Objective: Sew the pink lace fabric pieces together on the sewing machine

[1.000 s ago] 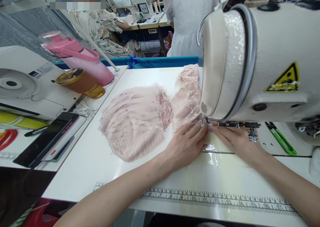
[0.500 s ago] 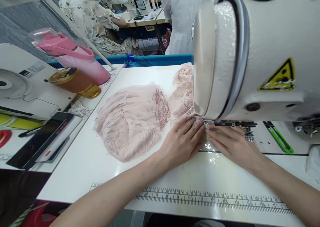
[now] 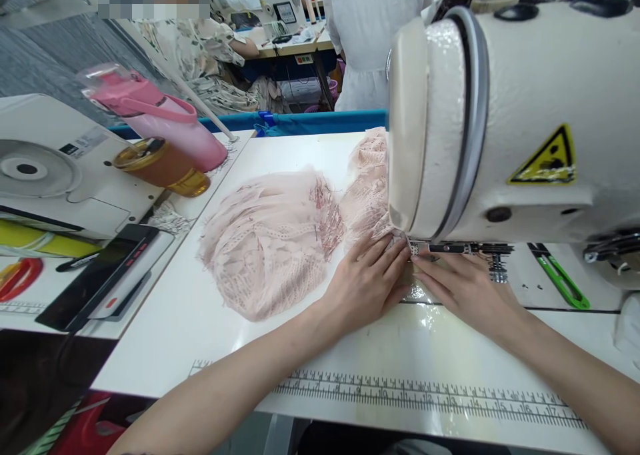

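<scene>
Pressing the pink lace [image 3: 275, 241] flat beneath the sewing machine [image 3: 525, 95], we rest our left hand [image 3: 367, 285] and right hand [image 3: 467, 288] on it, fingers stretched, clasping nothing. Most of the lace lies heaped just left of the machine, one edge under its head.

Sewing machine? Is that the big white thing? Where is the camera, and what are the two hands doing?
Yes, that is a sewing machine. The camera sits on the person's head and looks down, so you see their own arms. The left hand presses flat on pink lace fabric on the white table. The right hand lies flat beside it, fingertips under the machine. A pink bottle and a brown cup stand to the left; green snips lie to the right.
</scene>
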A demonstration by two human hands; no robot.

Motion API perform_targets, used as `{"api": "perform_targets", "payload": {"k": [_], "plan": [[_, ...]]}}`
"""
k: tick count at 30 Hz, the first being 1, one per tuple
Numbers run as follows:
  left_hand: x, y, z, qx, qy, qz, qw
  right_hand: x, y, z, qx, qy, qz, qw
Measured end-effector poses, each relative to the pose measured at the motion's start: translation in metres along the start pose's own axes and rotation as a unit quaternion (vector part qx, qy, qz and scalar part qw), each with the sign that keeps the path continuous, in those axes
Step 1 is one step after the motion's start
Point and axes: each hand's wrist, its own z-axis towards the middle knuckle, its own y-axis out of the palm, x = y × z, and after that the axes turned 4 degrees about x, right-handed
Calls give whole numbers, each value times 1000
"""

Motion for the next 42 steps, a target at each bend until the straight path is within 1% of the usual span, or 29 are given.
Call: {"api": "perform_targets", "payload": {"k": [4, 9, 14, 21, 27, 29, 33, 36, 39, 42], "plan": [[0, 0, 0, -10, -5, 4, 1000, 1, 3, -2, -27, 21, 19, 999], [1, -2, 2, -16, -9, 8, 1000, -1, 2, 0, -30, 48, 33, 998], [0, -1, 2, -37, -14, 6, 999, 0, 2, 2, -28, 64, 39, 997], [-2, -1, 4, -58, -28, -14, 998, 4, 2, 5, 5, 66, 35, 997], [-3, -1, 4, -73, -38, -16, 996, 14, 5, 3, 16, 100, 59, 993], [0, -2, 2, -70, -38, -8, 997, 14, 5, 3, 29, 96, 72, 992], [3, -9, 0, -41, -56, 27, 997, 15, 6, 3, 66, 87, 107, 988], [-7, -11, 10, -34, -87, 40, 995, 15, 8, 2, 88, 70, 124, 986], [-29, -3, 31, -26, -111, 45, 992, 15, 9, 1, 97, 63, 102, 988], [-48, 9, 50, 3, -92, 56, 994, 15, 8, 1, 105, 69, 86, 988]]}}
